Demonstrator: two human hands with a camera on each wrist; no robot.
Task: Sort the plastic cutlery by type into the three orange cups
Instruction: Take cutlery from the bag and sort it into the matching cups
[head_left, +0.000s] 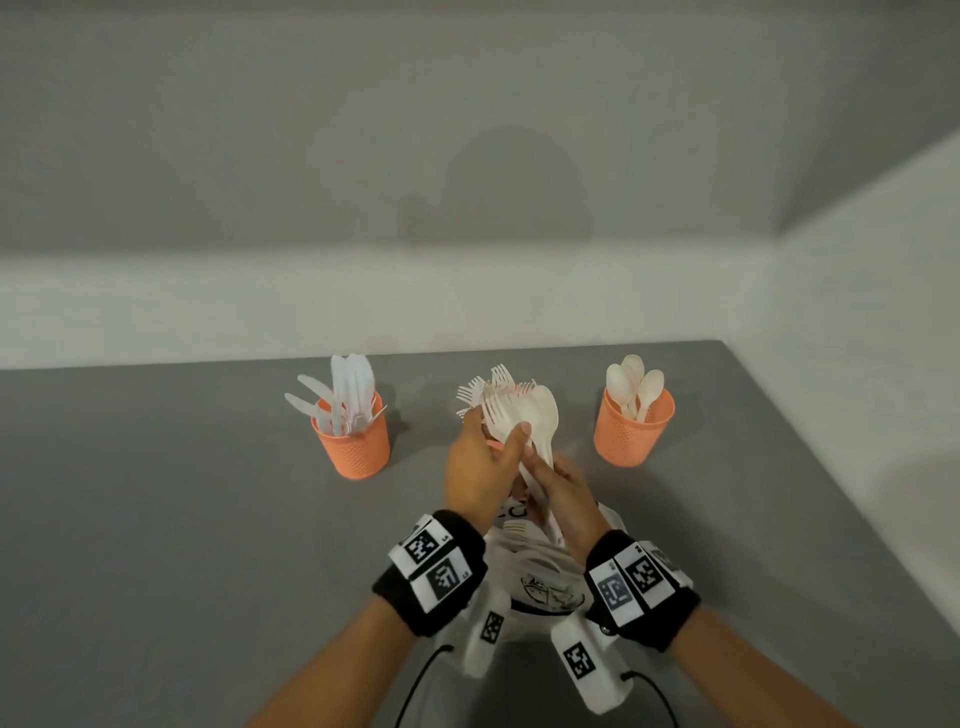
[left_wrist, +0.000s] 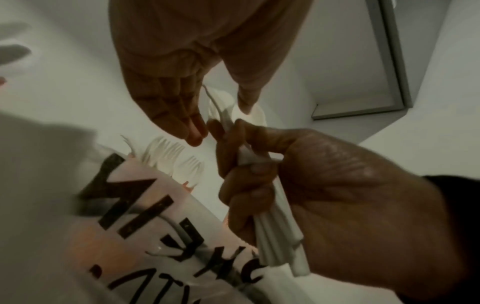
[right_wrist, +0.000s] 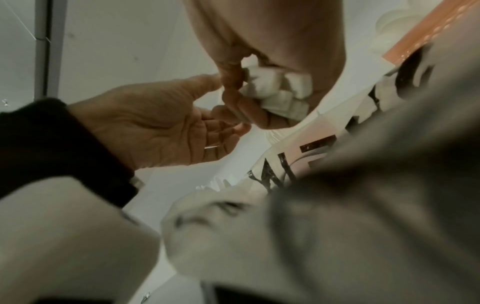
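My right hand (head_left: 563, 501) grips a bundle of white forks and spoons (head_left: 540, 415) by the handles, heads up, above the table's middle. The left wrist view shows its fingers (left_wrist: 244, 185) curled round those handles (left_wrist: 275, 236). My left hand (head_left: 498, 423) reaches to the heads with straight fingers, its thumb lying on a fork neck. Behind both hands the middle orange cup (head_left: 493, 445) is mostly hidden, with forks (head_left: 470, 389) standing in it. The left orange cup (head_left: 353, 447) holds knives. The right orange cup (head_left: 634, 436) holds spoons.
A crumpled white plastic bag with black print (head_left: 545, 577) lies under my wrists on the grey table (head_left: 156, 519). The table's right edge runs diagonally past the right cup. A pale wall stands behind the cups.
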